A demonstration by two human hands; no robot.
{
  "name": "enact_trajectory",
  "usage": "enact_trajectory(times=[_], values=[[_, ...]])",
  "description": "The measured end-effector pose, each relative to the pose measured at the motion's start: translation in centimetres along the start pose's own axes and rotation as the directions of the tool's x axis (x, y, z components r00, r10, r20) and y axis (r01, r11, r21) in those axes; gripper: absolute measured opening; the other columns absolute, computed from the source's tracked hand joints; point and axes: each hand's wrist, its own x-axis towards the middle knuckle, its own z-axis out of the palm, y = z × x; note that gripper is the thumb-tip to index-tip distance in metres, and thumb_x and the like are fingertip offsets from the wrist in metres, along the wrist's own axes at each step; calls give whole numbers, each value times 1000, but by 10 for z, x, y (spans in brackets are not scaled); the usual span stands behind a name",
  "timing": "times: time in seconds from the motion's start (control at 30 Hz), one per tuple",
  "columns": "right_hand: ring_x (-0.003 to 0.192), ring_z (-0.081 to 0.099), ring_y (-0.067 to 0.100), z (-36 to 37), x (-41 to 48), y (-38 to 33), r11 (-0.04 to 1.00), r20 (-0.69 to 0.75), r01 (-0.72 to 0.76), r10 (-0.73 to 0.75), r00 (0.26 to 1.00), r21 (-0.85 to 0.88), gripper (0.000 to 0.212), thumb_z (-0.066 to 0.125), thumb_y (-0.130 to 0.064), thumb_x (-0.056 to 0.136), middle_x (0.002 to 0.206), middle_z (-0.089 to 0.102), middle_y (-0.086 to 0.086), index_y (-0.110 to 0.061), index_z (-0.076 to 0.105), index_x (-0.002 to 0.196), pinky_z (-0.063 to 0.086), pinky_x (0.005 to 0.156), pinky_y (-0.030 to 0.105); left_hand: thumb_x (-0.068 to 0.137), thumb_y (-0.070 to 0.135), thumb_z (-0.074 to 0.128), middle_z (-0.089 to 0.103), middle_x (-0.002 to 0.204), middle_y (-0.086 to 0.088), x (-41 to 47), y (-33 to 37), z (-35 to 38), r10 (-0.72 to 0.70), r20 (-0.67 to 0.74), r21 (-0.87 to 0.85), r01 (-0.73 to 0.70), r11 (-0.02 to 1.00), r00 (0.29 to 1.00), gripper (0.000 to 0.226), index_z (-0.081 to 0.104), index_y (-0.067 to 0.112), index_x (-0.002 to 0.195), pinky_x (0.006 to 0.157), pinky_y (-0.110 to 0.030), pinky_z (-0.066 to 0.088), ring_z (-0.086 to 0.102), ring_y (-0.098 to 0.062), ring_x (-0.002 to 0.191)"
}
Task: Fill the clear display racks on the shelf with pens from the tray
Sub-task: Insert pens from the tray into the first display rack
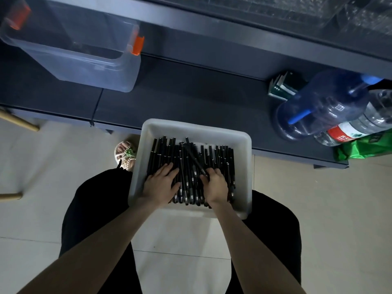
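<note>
A white tray [244, 143] rests on my lap against the edge of a dark shelf [191, 96]. It holds several black pens [169, 153] lying mostly side by side. My left hand [160, 184] lies flat on the pens at the tray's near left, fingers spread. My right hand [215, 184] is over the pens at the near right, its fingers curled round one slanted black pen [194, 155] that crosses the pile. The clear display racks [297, 11] stand on the upper shelf level at the top right, dim and hard to make out.
A clear plastic bin with orange clips [84, 60] stands on the shelf at the left. A large blue water jug [318, 107], a clear bottle [360, 126] and a green bag [364, 147] lie at the right. A small green box [282, 88] sits behind them. Tiled floor below.
</note>
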Motion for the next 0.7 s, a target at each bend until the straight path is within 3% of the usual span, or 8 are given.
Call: enact_trajectory(times=[0.1,0.2,0.27,0.37,0.43,0.53,0.7], values=[[106,52,30,-6,-7,-4,999,-19,49,-49,999,7,29,42,-21,100,115,52,11,-7,58,120,48,79,39,97,38,42,16,156,4,-2,3,-7,10,-19,-112,-12,994,1000,52,29,23,145,108,-41,29,19,-18,142],[99,53,27,-20,-13,-8,993,-47,88,-84,995,77,29,46,-17,98,111,48,12,-3,57,121,47,87,40,95,27,50,21,154,-2,-6,9,-21,48,-178,-199,-84,977,983,55,30,18,145,107,-42,34,32,-25,135],[98,55,26,-40,-14,-13,982,-17,117,-115,993,149,32,52,-14,96,108,51,11,-2,56,126,45,91,31,92,21,53,20,153,-5,-10,13,-36,105,-317,-181,-168,969,943,61,26,16,146,108,-45,33,27,-26,136],[91,55,18,-83,-17,-30,947,24,167,-180,983,275,33,63,-12,89,94,52,0,-3,62,120,39,82,18,94,24,52,13,156,-1,-10,18,-65,251,-401,-44,-293,955,881,62,21,19,148,112,-44,21,12,-22,142],[81,58,11,-117,-20,-48,876,4,160,-182,983,455,30,69,-7,83,86,55,-5,1,66,112,46,72,17,95,24,51,31,151,-4,-10,22,-91,330,-449,30,-356,934,830,51,35,16,143,111,-44,20,22,-24,141],[60,62,1,-174,-25,-79,719,-119,233,-206,971,655,22,70,5,78,77,59,3,1,68,100,50,53,14,95,29,44,61,120,-9,-14,30,-132,371,-540,64,-402,913,756,39,58,11,126,94,-47,39,51,-32,117],[58,58,2,-256,-40,-136,564,-304,416,-284,909,714,18,69,8,77,69,57,5,-8,65,84,55,59,20,92,16,56,63,97,-7,-29,58,-204,350,-676,-91,-545,833,648,23,66,6,111,79,-43,49,58,-29,92]])
